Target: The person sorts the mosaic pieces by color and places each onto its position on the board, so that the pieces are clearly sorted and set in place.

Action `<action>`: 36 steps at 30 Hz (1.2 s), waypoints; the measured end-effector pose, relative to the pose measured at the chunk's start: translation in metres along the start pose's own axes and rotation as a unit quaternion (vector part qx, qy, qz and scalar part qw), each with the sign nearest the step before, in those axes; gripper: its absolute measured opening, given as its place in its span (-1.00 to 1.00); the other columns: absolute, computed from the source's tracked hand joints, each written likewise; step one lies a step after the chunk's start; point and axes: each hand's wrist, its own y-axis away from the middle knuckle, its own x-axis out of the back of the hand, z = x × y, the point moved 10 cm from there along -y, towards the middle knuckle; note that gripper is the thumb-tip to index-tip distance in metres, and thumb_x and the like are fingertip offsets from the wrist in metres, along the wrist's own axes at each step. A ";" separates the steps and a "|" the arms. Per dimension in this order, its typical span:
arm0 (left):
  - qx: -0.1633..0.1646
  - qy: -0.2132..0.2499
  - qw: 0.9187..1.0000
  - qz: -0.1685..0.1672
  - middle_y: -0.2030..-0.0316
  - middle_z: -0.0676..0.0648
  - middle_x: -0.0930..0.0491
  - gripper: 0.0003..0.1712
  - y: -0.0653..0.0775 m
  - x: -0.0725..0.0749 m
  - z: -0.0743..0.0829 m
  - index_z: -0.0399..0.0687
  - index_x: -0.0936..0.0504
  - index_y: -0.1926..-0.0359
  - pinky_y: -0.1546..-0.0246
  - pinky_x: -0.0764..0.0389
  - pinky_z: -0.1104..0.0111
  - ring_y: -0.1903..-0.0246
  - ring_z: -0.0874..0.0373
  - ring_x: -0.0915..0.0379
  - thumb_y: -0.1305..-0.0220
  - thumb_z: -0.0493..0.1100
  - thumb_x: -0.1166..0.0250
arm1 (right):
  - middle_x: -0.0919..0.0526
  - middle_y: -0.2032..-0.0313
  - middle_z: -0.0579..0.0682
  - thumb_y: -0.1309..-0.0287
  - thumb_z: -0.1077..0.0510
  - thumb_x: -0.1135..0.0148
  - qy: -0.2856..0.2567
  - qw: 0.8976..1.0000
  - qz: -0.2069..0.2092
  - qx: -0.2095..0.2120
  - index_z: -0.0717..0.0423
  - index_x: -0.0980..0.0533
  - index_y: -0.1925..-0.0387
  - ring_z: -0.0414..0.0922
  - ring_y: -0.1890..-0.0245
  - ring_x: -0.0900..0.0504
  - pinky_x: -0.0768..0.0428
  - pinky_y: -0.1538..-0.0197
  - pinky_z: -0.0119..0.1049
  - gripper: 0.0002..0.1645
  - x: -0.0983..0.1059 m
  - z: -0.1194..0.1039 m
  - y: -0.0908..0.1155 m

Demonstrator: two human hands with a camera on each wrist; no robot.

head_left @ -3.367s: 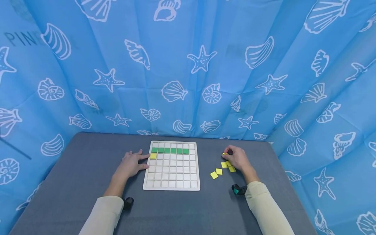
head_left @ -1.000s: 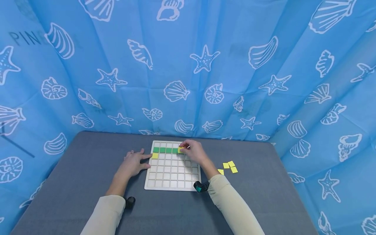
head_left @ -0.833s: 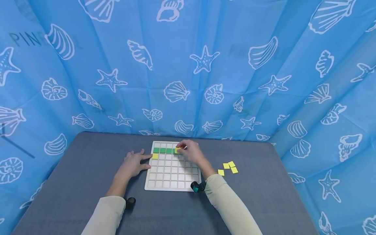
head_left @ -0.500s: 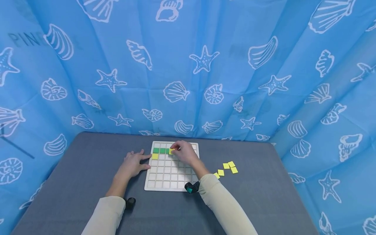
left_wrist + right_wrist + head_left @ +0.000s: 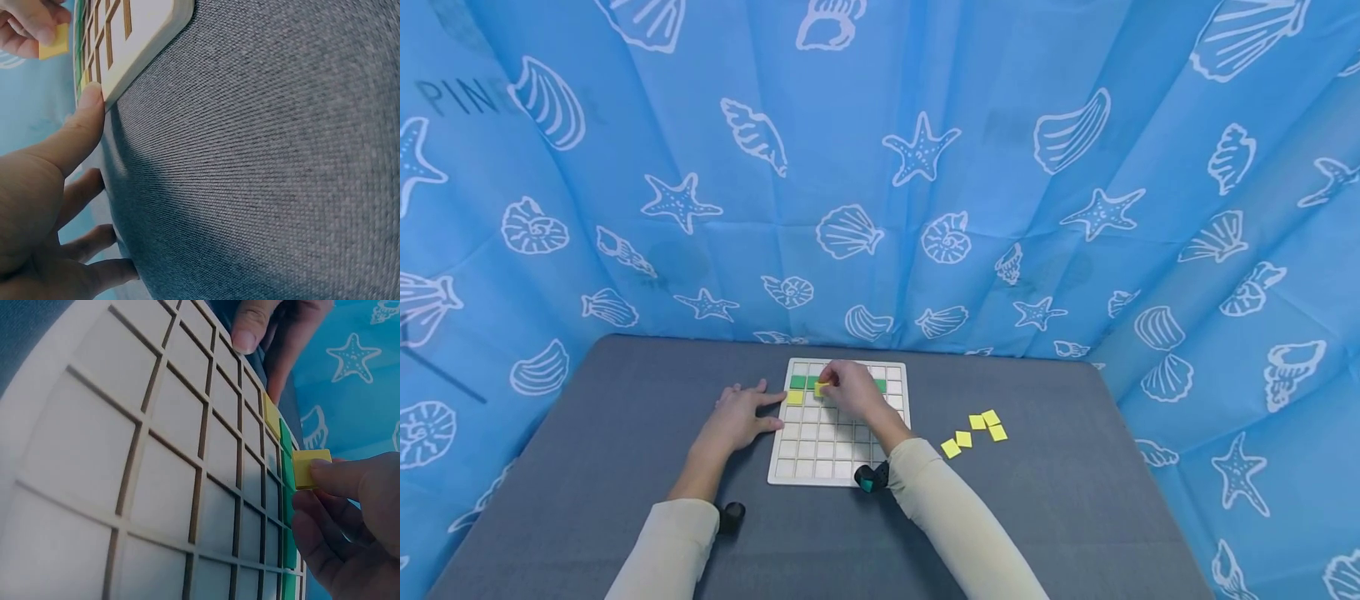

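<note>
A white grid board (image 5: 805, 458) lies on the grey table. Green square tiles (image 5: 798, 382) fill part of its second row, some of them covered by my right hand. One yellow tile (image 5: 794, 397) sits in the leftmost cell of the row below. My right hand (image 5: 850, 390) pinches another yellow square tile (image 5: 310, 469) between thumb and fingers, just above the board near the green row. At the board's left edge my left hand (image 5: 739, 421) rests with fingers spread, its thumb (image 5: 91, 95) and index finger touching the rim.
Several loose yellow tiles (image 5: 977, 422) lie on the grey table (image 5: 1060, 500) to the right of the board. A blue curtain (image 5: 880, 292) with white shells and starfish hangs behind the table's far edge.
My right hand has picked up a yellow tile from the loose group and carried it leftward over the board, along the green row. The left hand stays at the board's edge.
</note>
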 end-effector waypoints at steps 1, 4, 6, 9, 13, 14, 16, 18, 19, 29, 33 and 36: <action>0.000 0.000 1.000 0.001 -0.54 -0.27 -0.18 -0.30 0.000 0.000 0.000 0.22 -0.47 -0.43 -0.44 -0.07 -0.40 -0.53 -0.52 0.10 -0.29 0.06 -0.42 | -0.69 0.29 -0.07 -0.32 0.18 -0.34 0.000 1.000 0.000 -0.003 0.07 -0.66 0.16 -0.24 0.31 -0.56 -0.58 0.20 -0.35 -0.91 -0.001 0.000 0.000; 0.000 0.000 1.000 -0.001 -0.54 -0.27 -0.18 -0.30 0.000 0.001 0.000 0.22 -0.47 -0.43 -0.44 -0.07 -0.39 -0.53 -0.52 0.10 -0.29 0.07 -0.41 | -0.69 0.30 -0.09 -0.32 0.17 -0.34 0.007 1.000 -0.001 -0.005 0.05 -0.66 0.17 -0.26 0.34 -0.55 -0.56 0.24 -0.37 -0.92 -0.004 -0.002 0.000; -0.001 -0.001 1.000 -0.002 -0.54 -0.28 -0.19 -0.30 0.000 0.000 0.000 0.22 -0.47 -0.43 -0.44 -0.08 -0.40 -0.52 -0.53 0.10 -0.29 0.08 -0.42 | -0.70 0.30 -0.10 -0.32 0.16 -0.34 0.012 1.000 -0.001 -0.007 0.03 -0.66 0.17 -0.26 0.35 -0.56 -0.56 0.24 -0.37 -0.92 -0.006 -0.002 0.000; -0.002 -0.002 1.000 -0.005 -0.54 -0.28 -0.18 -0.29 0.000 0.000 0.000 0.22 -0.46 -0.44 -0.44 -0.08 -0.40 -0.52 -0.53 0.11 -0.29 0.08 -0.41 | -0.72 0.29 -0.11 -0.32 0.14 -0.35 0.022 1.000 0.001 -0.009 0.00 -0.66 0.18 -0.27 0.34 -0.57 -0.57 0.23 -0.37 -0.92 -0.007 -0.004 0.001; -0.005 -0.004 1.000 -0.005 -0.54 -0.28 -0.18 -0.29 0.000 0.000 0.001 0.22 -0.46 -0.44 -0.44 -0.08 -0.40 -0.52 -0.54 0.10 -0.29 0.08 -0.41 | -0.74 0.27 -0.10 -0.32 0.13 -0.35 0.027 1.000 0.002 -0.010 0.00 -0.66 0.17 -0.26 0.33 -0.59 -0.59 0.21 -0.36 -0.92 -0.008 -0.005 0.001; -0.005 -0.004 1.000 -0.004 -0.54 -0.28 -0.18 -0.30 0.000 0.000 0.001 0.22 -0.46 -0.44 -0.44 -0.08 -0.40 -0.52 -0.54 0.10 -0.29 0.08 -0.41 | -0.74 0.26 -0.10 -0.32 0.12 -0.35 0.029 1.000 0.003 -0.010 0.00 -0.66 0.17 -0.26 0.33 -0.59 -0.59 0.21 -0.36 -0.91 -0.008 -0.005 0.001; -0.007 -0.004 1.000 -0.004 -0.54 -0.29 -0.18 -0.30 0.000 -0.001 0.001 0.22 -0.47 -0.43 -0.44 -0.09 -0.40 -0.52 -0.54 0.10 -0.29 0.08 -0.41 | -0.74 0.27 -0.10 -0.32 0.12 -0.35 0.034 0.999 0.003 -0.010 0.00 -0.66 0.18 -0.26 0.34 -0.59 -0.59 0.22 -0.36 -0.92 -0.010 -0.005 0.001; -0.007 -0.004 1.000 -0.002 -0.54 -0.28 -0.18 -0.30 0.000 -0.001 0.001 0.22 -0.47 -0.43 -0.44 -0.09 -0.40 -0.52 -0.54 0.10 -0.29 0.07 -0.41 | -0.74 0.27 -0.10 -0.33 0.12 -0.34 0.039 0.999 0.003 -0.009 0.01 -0.66 0.18 -0.26 0.35 -0.59 -0.59 0.23 -0.37 -0.92 -0.011 -0.005 0.001; -0.007 -0.005 1.000 -0.002 -0.54 -0.28 -0.18 -0.30 0.000 -0.001 0.001 0.22 -0.47 -0.43 -0.44 -0.09 -0.40 -0.52 -0.54 0.10 -0.29 0.07 -0.41 | -0.74 0.27 -0.09 -0.33 0.13 -0.34 0.042 0.999 0.003 -0.009 0.01 -0.66 0.18 -0.26 0.35 -0.59 -0.58 0.24 -0.38 -0.92 -0.012 -0.005 0.001; -0.004 0.000 1.000 0.003 -0.54 -0.27 -0.18 -0.30 0.000 -0.002 -0.002 0.21 -0.48 -0.43 -0.44 -0.08 -0.40 -0.52 -0.54 0.11 -0.29 0.06 -0.42 | -0.65 0.28 -0.15 -0.29 0.09 -0.38 0.117 0.993 0.013 0.004 -0.05 -0.72 0.23 -0.29 0.31 -0.56 -0.58 0.25 -0.46 -0.93 -0.019 -0.005 0.000; -0.006 0.003 1.000 0.003 -0.54 -0.27 -0.18 -0.30 0.000 -0.001 -0.001 0.21 -0.47 -0.43 -0.43 -0.09 -0.40 -0.52 -0.54 0.11 -0.28 0.05 -0.42 | -0.65 0.25 -0.14 -0.28 0.07 -0.39 0.151 0.988 0.019 0.018 -0.05 -0.75 0.21 -0.25 0.25 -0.59 -0.62 0.21 -0.46 -0.90 -0.019 -0.009 0.001; -0.008 0.003 1.000 0.004 -0.54 -0.27 -0.18 -0.30 -0.001 0.000 -0.001 0.21 -0.47 -0.43 -0.42 -0.11 -0.41 -0.52 -0.54 0.11 -0.28 0.05 -0.42 | -0.65 0.24 -0.12 -0.28 0.05 -0.40 0.170 0.985 0.019 0.027 -0.06 -0.77 0.23 -0.21 0.19 -0.60 -0.64 0.17 -0.41 -0.89 -0.019 -0.011 0.003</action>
